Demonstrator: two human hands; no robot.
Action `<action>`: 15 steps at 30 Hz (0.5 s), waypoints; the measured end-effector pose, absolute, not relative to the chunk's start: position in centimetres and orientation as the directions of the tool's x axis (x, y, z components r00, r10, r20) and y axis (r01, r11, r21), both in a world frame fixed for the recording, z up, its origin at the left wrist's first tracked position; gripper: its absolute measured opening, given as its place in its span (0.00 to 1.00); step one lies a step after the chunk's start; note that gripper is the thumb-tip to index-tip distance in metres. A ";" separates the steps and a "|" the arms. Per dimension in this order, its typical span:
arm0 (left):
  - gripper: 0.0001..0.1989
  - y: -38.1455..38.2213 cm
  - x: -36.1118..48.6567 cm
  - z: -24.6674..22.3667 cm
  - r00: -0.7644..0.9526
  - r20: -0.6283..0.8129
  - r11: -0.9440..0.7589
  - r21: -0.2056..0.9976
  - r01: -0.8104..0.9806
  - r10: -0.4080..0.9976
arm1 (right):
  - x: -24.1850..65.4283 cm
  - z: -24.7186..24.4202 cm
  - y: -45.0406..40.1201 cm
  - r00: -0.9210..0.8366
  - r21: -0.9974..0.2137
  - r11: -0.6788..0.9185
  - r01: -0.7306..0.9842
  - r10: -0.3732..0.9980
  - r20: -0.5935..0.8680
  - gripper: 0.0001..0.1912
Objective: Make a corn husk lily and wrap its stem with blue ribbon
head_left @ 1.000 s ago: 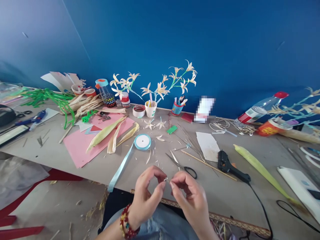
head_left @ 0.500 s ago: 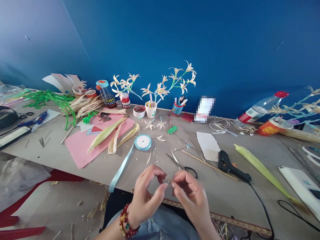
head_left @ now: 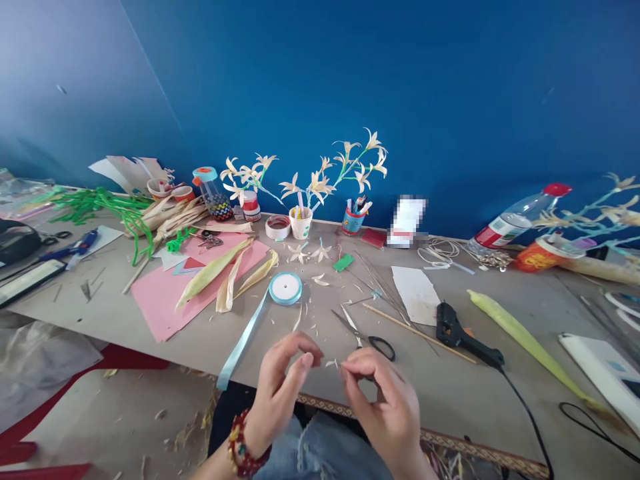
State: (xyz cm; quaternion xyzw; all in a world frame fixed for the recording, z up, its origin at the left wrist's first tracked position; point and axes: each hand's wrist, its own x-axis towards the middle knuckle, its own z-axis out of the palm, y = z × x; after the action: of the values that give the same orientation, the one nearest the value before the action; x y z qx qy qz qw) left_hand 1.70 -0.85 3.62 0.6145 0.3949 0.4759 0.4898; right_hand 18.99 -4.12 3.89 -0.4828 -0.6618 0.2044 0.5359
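Observation:
Near the table's front edge, my left hand (head_left: 286,380) is curved with its thumb and fingers apart, and nothing shows in it. My right hand (head_left: 384,400) pinches thumb and forefinger together; whatever they may hold is too small to make out. Between the hands a small pale sliver (head_left: 332,363) shows, and I cannot tell whether it touches the right fingertips. Black-handled scissors (head_left: 381,347) lie partly open just beyond my right hand. Farther back on the left stands a spool of light blue ribbon (head_left: 285,288), its loose end (head_left: 235,360) trailing to the table edge.
Corn husks (head_left: 213,273) lie on pink paper (head_left: 160,300). Husk flowers (head_left: 320,183) stand in a white cup (head_left: 301,223). Two loose flowers (head_left: 299,253) lie before it. At right are a wooden stick (head_left: 420,333), a black glue gun (head_left: 463,337) with its cord, and a green husk (head_left: 525,340).
My left hand has drawn back to the left, widening the gap between the hands. My right hand stays pinched in nearly the same place.

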 end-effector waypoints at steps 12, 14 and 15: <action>0.12 -0.9 2.5 3.9 0.425 -0.066 0.212 0.928 -0.305 0.903 | 19.4 4.3 -4.3 -0.005 -0.968 0.238 0.076 0.971 0.239 0.06; 0.12 -0.9 2.5 4.0 0.430 -0.048 0.175 0.949 -0.262 0.902 | 19.3 4.3 -4.1 -0.042 -0.996 0.058 -0.062 0.997 0.061 0.08; 0.13 -1.0 2.4 4.0 0.433 -0.040 0.161 0.955 -0.248 0.901 | 19.1 4.3 -4.0 -0.054 -0.993 -0.002 -0.119 0.999 0.005 0.10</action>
State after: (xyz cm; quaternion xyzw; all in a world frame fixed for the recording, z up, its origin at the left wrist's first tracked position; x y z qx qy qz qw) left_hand 2.43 -0.96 3.97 0.4946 0.3300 0.4180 0.6869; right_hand 19.14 -3.98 4.31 -0.4549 -0.4831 0.5420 0.5157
